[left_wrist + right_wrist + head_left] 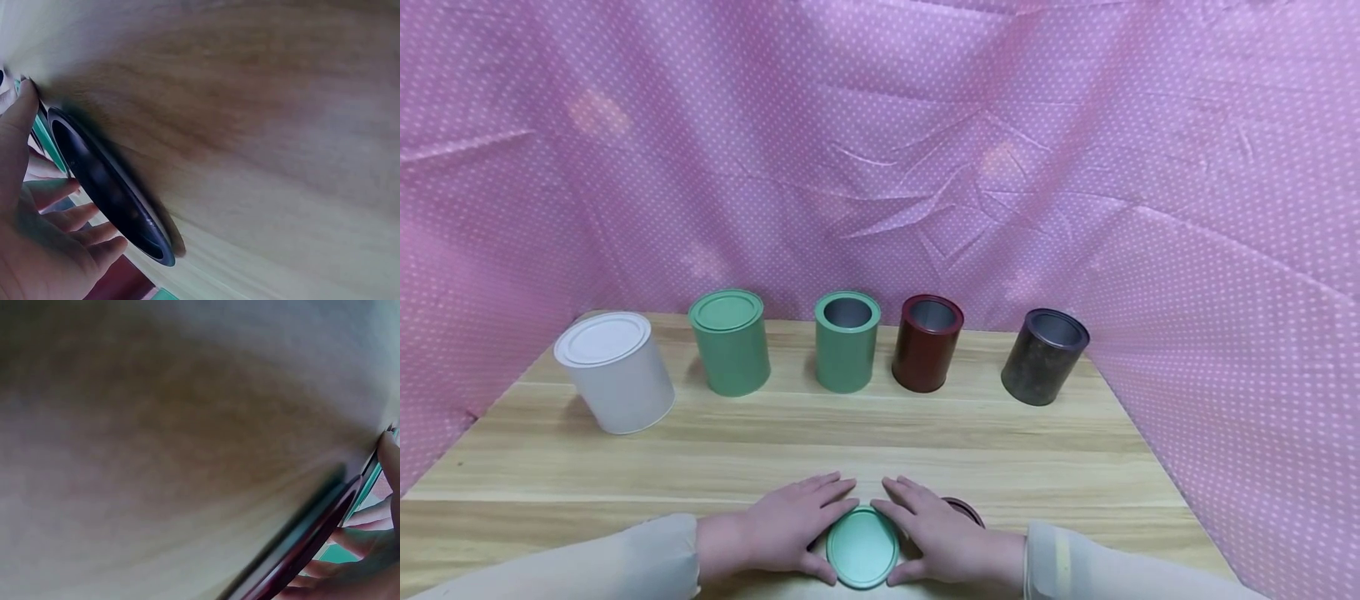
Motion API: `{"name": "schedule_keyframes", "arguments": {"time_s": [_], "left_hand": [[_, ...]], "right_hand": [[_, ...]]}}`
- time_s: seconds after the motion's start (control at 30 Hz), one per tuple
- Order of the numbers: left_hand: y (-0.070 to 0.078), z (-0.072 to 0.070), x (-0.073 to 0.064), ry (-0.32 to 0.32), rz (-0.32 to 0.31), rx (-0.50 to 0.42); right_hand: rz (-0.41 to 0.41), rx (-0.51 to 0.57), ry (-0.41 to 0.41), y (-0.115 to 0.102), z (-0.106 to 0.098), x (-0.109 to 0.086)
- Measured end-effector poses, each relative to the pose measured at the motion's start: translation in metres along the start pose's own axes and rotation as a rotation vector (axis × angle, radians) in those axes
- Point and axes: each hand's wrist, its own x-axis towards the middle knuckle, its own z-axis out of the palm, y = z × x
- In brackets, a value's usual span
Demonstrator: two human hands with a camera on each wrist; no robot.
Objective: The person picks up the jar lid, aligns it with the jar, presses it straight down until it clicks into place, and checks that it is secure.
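— Pink fabric with white dots [865, 125] around you, light wood-grain counter [850, 437] in front. Back row?
— Your left to right: white cylindrical can [625, 387] and green cylindrical can [735, 358], both with closed tops. Then open-topped green can [846, 358], dark red can [927, 358], mottled dark grey can [1043, 362].
— Where's the round green lid [862, 547]?
— Lying flat at your near side, between your left hand [790, 529] and right hand [943, 535].
— Fingers?
— Spread, fairly straight, unclenched, both hands. Your left touches the lid's left rim, your right its right rim.
— Other lids?
— Left wrist view: round black lid [109, 190] just beside your left hand. Right wrist view: round dark red lid [306, 553] beside your right; head view shows only its edge.
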Motion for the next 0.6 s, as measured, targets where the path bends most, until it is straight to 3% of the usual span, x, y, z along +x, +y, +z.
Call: {"name": "schedule_keyframes", "arguments": {"time_s": [0.6], "left_hand": [[-0.014,-0.003,0.002,0.001,0.035,0.019]], "right_hand": [[0.042,-0.005,0.003,-0.009,-0.007,0.008]]}}
